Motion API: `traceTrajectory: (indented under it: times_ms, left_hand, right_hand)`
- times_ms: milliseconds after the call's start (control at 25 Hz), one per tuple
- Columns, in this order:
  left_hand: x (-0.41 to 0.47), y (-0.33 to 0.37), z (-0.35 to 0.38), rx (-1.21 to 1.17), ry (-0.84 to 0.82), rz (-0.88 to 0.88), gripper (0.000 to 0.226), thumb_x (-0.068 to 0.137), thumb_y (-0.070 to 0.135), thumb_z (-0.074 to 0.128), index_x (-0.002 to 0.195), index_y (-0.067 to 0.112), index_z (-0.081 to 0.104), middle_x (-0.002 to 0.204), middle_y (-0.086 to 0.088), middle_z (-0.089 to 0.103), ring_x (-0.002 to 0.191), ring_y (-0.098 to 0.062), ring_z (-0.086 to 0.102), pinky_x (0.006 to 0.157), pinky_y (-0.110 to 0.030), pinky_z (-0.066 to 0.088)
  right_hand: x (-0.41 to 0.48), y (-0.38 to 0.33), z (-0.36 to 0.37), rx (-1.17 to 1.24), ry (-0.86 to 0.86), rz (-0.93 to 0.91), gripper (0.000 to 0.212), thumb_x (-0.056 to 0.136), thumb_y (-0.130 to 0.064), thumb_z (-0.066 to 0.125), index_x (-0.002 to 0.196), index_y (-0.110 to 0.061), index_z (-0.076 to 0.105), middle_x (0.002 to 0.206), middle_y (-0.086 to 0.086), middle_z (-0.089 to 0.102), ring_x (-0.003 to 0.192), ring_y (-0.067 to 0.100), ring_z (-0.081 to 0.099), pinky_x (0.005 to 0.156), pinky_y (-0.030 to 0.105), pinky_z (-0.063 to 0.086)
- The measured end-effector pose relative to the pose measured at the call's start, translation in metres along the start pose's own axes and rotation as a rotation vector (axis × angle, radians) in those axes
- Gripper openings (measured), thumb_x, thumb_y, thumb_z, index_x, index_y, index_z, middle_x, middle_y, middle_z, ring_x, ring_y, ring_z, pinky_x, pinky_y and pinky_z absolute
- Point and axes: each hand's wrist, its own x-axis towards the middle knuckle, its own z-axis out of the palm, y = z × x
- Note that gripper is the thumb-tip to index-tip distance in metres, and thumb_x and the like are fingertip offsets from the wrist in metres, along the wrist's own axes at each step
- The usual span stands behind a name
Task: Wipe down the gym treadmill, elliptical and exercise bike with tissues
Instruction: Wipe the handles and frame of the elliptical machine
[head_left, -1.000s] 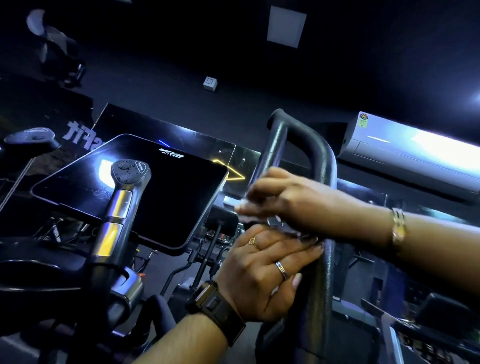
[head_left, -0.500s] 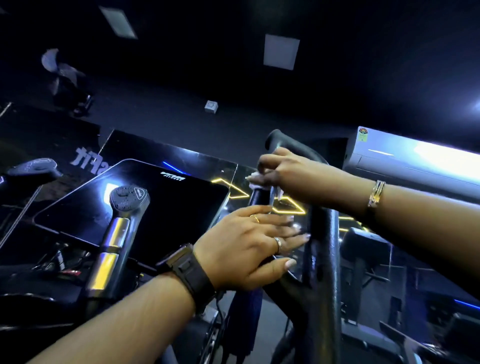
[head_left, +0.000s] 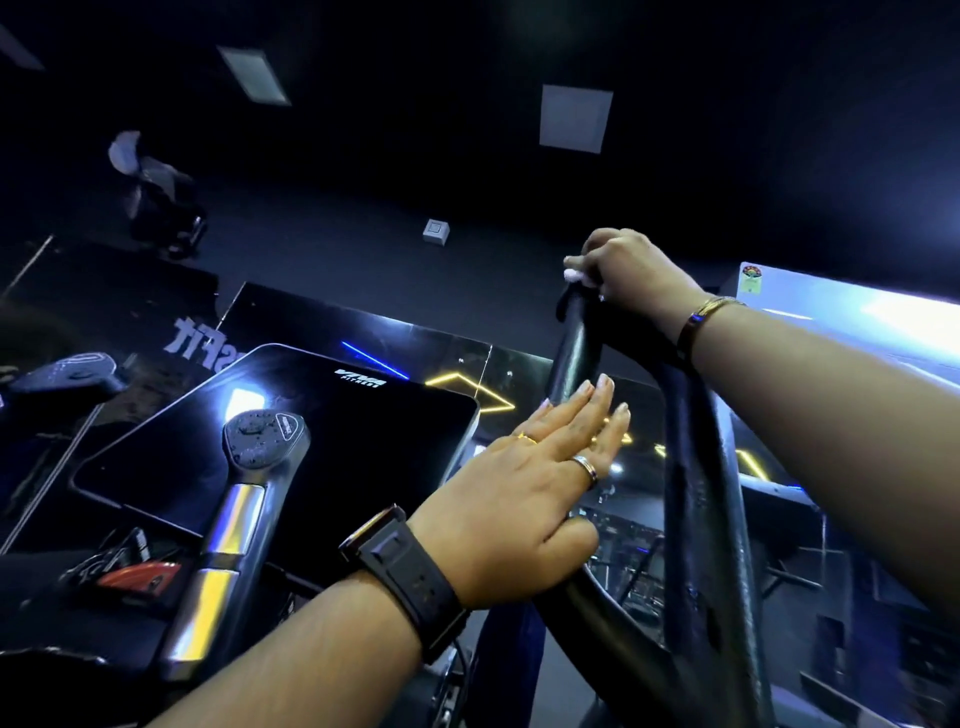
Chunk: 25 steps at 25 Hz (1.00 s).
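Two o'clock: right hand (head_left: 628, 270) grips a small white tissue (head_left: 575, 275) against the top of the dark handlebar (head_left: 698, 519). Five o'clock: left hand (head_left: 524, 483) rests open, fingers straight, on the bar. The tiny wad could slip free or shred.

There are two hands: left hand (head_left: 519, 493) mid-frame, right hand (head_left: 631, 270) upper right. One white tissue (head_left: 574, 274). One black looped handlebar (head_left: 696, 493). One dark console screen (head_left: 337, 452), centre left. Two short button-topped grips (head_left: 262, 431) at left. Two rings (head_left: 586, 465) and one watch (head_left: 410, 566) on the left hand; one bangle (head_left: 706, 312) on the right wrist.
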Motion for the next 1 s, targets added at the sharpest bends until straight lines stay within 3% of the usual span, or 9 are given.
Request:
traceTrajectory:
  times_ms: [80,280,360,440,520,640,800,880,1000]
  left_hand:
    - [0.000,-0.001,-0.001,-0.010,-0.006,-0.013,0.085,0.075,0.038,0.019,0.157,0.017,0.007,0.162,0.002,-0.012,0.147,0.000,-0.016,0.119,-0.021,-0.009]
    - [-0.003,-0.004,-0.001,-0.040,-0.009,-0.047,0.084,0.074,0.041,0.019,0.153,0.021,0.000,0.162,0.003,-0.013,0.144,0.003,-0.020,0.118,-0.018,-0.011]
    - [-0.003,-0.002,0.001,-0.055,-0.024,-0.057,0.084,0.075,0.041,0.019,0.154,0.021,0.000,0.162,0.004,-0.014,0.143,0.005,-0.021,0.117,-0.017,-0.012]
    - [-0.002,0.001,0.001,-0.062,-0.042,-0.066,0.085,0.074,0.041,0.018,0.155,0.021,0.001,0.161,0.005,-0.015,0.142,0.007,-0.022,0.116,-0.016,-0.012]
    - [-0.001,0.001,-0.002,-0.051,-0.063,-0.080,0.085,0.073,0.044,0.016,0.154,0.023,-0.001,0.160,0.006,-0.017,0.140,0.009,-0.025,0.116,-0.015,-0.013]
    - [-0.003,0.003,-0.003,-0.012,-0.083,-0.119,0.087,0.070,0.047,0.011,0.154,0.026,-0.002,0.157,0.009,-0.024,0.141,0.006,-0.026,0.118,-0.019,-0.011]
    - [-0.004,0.012,0.000,-0.018,-0.046,-0.166,0.092,0.067,0.046,0.006,0.156,0.022,-0.001,0.155,0.009,-0.027,0.143,0.003,-0.025,0.120,-0.021,-0.007]
    - [-0.005,0.013,0.000,-0.040,-0.029,-0.180,0.090,0.070,0.045,0.009,0.156,0.019,0.000,0.156,0.007,-0.024,0.144,0.001,-0.023,0.120,-0.020,-0.007]
    - [-0.007,0.011,0.003,-0.055,-0.017,-0.187,0.088,0.074,0.043,0.014,0.156,0.016,0.000,0.160,0.004,-0.019,0.145,0.000,-0.020,0.120,-0.019,-0.004]
  right_hand:
    - [0.003,-0.005,0.007,0.057,0.038,0.056,0.018,0.090,-0.015,0.063,0.097,-0.006,0.077,0.101,0.014,0.064,0.095,0.036,0.060,0.088,0.035,0.047]
    - [-0.024,-0.020,-0.005,0.040,-0.048,-0.332,0.017,0.077,-0.017,0.066,0.088,-0.013,0.079,0.090,0.011,0.066,0.078,0.031,0.056,0.075,0.032,0.046]
    - [-0.034,-0.012,-0.013,0.151,-0.031,-0.242,0.022,0.081,-0.021,0.062,0.094,-0.012,0.078,0.094,0.013,0.066,0.083,0.029,0.059,0.080,0.026,0.044]
    - [-0.043,0.000,-0.016,0.255,0.005,-0.069,0.021,0.085,-0.008,0.064,0.103,-0.011,0.076,0.104,0.014,0.065,0.092,0.021,0.059,0.082,0.003,0.034]
    - [-0.055,0.006,-0.018,0.301,0.014,0.055,0.032,0.082,0.006,0.062,0.107,-0.010,0.074,0.110,0.011,0.064,0.096,0.017,0.057,0.079,-0.004,0.028]
    - [-0.087,0.005,-0.021,0.347,0.061,0.156,0.038,0.078,0.012,0.060,0.102,-0.012,0.076,0.109,0.007,0.064,0.097,0.018,0.058,0.079,-0.002,0.029]
    - [-0.137,-0.011,-0.019,0.344,0.256,0.315,0.037,0.080,0.002,0.053,0.099,-0.018,0.077,0.104,-0.001,0.062,0.105,0.026,0.057,0.089,0.016,0.032]
    - [-0.157,-0.031,-0.020,0.364,0.356,0.374,0.036,0.081,0.001,0.053,0.099,-0.017,0.077,0.098,-0.002,0.059,0.100,0.026,0.055,0.089,0.017,0.031]
    - [-0.186,-0.061,-0.029,0.306,0.353,0.421,0.031,0.083,0.005,0.059,0.102,-0.012,0.076,0.101,0.007,0.062,0.100,0.028,0.054,0.091,0.015,0.029]
